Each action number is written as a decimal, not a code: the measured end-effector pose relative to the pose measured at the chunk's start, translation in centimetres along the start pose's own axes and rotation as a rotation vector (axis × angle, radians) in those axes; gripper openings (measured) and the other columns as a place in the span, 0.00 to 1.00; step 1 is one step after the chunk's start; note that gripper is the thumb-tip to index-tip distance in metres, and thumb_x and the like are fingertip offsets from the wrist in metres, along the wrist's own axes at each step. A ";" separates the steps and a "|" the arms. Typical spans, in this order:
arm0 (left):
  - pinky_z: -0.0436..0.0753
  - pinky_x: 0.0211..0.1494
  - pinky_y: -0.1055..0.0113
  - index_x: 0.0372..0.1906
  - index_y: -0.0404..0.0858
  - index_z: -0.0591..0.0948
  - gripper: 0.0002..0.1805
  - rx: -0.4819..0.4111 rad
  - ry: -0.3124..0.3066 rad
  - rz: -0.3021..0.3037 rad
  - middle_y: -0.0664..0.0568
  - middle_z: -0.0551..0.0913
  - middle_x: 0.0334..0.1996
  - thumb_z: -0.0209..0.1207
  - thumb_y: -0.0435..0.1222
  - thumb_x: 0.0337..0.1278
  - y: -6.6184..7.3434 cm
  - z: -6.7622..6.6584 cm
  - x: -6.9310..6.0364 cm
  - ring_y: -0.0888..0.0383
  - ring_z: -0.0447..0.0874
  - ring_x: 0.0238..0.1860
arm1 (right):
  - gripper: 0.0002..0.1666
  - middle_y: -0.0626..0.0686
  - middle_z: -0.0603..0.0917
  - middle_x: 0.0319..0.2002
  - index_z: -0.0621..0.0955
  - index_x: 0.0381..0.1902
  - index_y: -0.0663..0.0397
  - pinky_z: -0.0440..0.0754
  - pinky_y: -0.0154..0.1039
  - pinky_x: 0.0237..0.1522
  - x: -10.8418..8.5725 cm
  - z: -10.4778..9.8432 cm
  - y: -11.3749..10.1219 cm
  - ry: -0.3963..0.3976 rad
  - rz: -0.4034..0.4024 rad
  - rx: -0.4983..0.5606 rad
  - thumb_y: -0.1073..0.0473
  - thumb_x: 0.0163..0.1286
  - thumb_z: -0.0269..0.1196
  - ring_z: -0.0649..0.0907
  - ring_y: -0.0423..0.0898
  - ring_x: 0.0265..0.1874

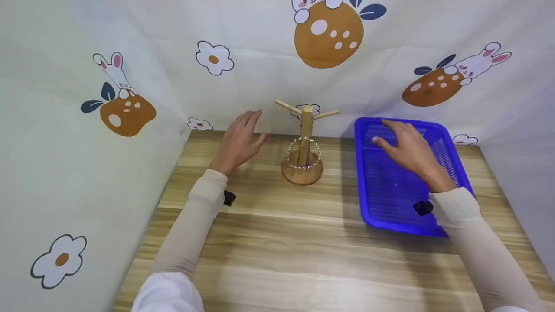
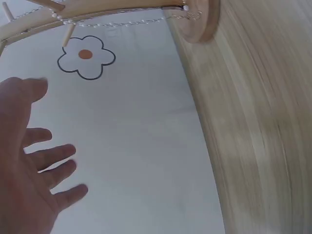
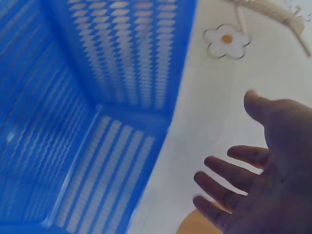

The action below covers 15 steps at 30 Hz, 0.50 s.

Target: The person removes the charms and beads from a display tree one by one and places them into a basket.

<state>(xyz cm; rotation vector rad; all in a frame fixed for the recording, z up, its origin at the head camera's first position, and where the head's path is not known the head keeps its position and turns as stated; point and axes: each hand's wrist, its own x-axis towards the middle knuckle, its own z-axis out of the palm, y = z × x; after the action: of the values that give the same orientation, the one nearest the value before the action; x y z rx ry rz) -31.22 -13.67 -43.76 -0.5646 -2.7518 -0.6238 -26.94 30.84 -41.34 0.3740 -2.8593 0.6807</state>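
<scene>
A wooden jewelry stand (image 1: 306, 130) with a round base and pegs stands upright near the back of the table. A loop of pale beads (image 1: 320, 152) hangs around its post, and a thin dark chain (image 1: 311, 125) runs down beside it. To the left of the stand is my left hand (image 1: 239, 141), fingers extended, thumb toward the stand, holding nothing. My right hand (image 1: 409, 149) hovers over the far part of a blue plastic basket (image 1: 360, 182), thumb and fingers spread. In the right wrist view its fingers (image 3: 222, 170) hold nothing and appear apart from the basket wall.
The basket takes up the right side of the wood-grain table (image 1: 277, 242). A pale cloth backdrop (image 1: 260, 91) printed with rabbits, oranges and flowers rises behind the table and along its left side. Black wrist cameras (image 1: 229, 198) are worn at both cuffs.
</scene>
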 end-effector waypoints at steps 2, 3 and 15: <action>0.77 0.79 0.47 0.76 0.37 0.73 0.31 -0.066 0.079 0.019 0.41 0.79 0.70 0.56 0.49 0.81 0.5 -0.2 0.2 0.44 0.75 0.73 | 0.33 0.68 0.80 0.68 0.76 0.73 0.62 0.73 0.70 0.72 0.2 0.2 -1.0 0.034 -0.013 0.067 0.48 0.79 0.66 0.77 0.69 0.68; 0.81 0.74 0.48 0.73 0.36 0.76 0.27 -0.099 0.118 0.027 0.41 0.82 0.66 0.57 0.47 0.81 0.7 -0.3 0.2 0.45 0.80 0.69 | 0.30 0.68 0.82 0.65 0.78 0.70 0.63 0.78 0.68 0.68 0.3 0.4 -1.5 0.054 -0.030 0.099 0.52 0.78 0.67 0.81 0.68 0.64; 0.91 0.55 0.61 0.66 0.30 0.79 0.18 -0.483 0.295 0.082 0.43 0.86 0.53 0.59 0.34 0.79 4.1 -2.0 1.7 0.52 0.87 0.53 | 0.11 0.61 0.92 0.42 0.89 0.51 0.64 0.91 0.53 0.46 1.5 3.0 -7.1 0.068 -0.158 0.222 0.66 0.73 0.70 0.90 0.57 0.41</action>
<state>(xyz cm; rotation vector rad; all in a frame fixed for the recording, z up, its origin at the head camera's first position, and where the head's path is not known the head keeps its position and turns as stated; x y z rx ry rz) -30.70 -10.64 -39.98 -0.6199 -2.2913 -1.2545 -26.67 23.04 -40.70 0.5898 -2.6612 0.9618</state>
